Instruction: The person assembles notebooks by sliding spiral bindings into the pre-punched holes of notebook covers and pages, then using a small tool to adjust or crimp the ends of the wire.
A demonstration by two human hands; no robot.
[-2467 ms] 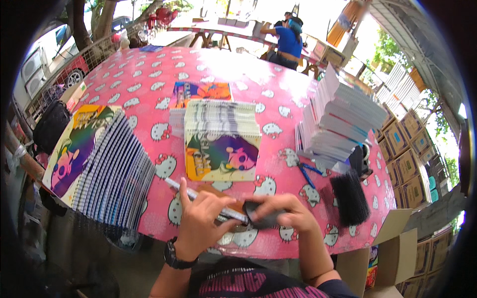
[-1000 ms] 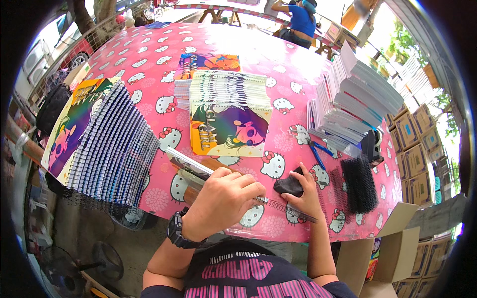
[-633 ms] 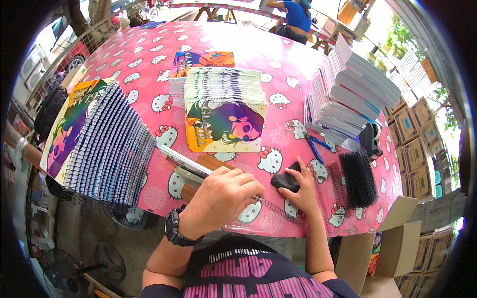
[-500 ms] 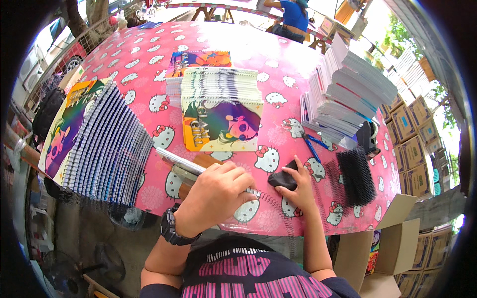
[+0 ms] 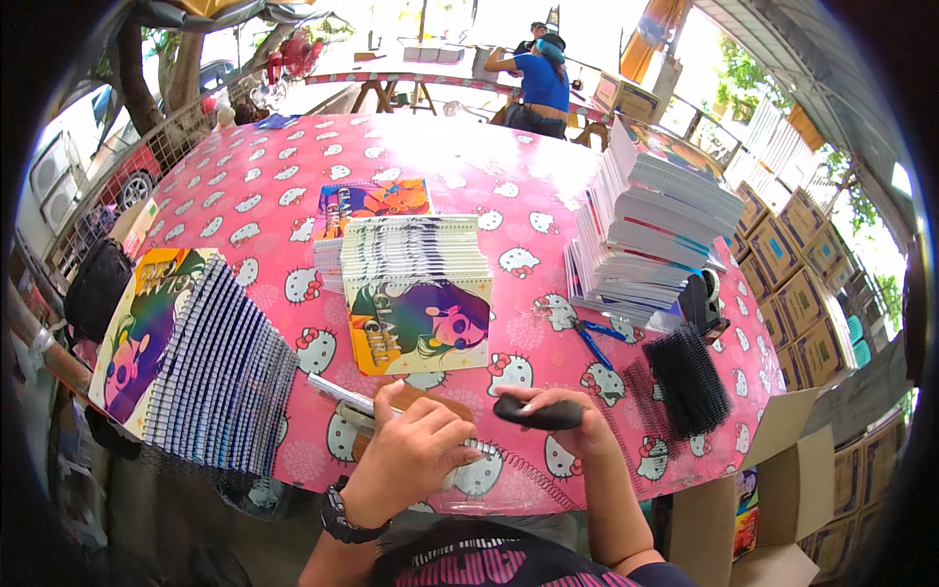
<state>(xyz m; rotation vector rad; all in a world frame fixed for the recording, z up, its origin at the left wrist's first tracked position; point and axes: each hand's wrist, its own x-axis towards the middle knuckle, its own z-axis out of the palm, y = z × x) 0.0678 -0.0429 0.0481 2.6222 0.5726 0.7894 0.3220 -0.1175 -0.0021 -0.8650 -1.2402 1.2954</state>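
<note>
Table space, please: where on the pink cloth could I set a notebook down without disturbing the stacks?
The far stretch of the pink tablecloth beyond the orange-covered notebook is bare. The near edge is crowded: fanned notebooks, left hand, right hand, black binding combs.

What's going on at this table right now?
A person at a pink patterned table is working on spiral-bound notebooks. The left hand presses down on a notebook with a wire spiral at the near edge, while the right hand grips a dark oblong tool beside it. Finished notebooks sit fanned at the left and stacked in the middle; loose page blocks and black binding combs lie to the right.
</note>
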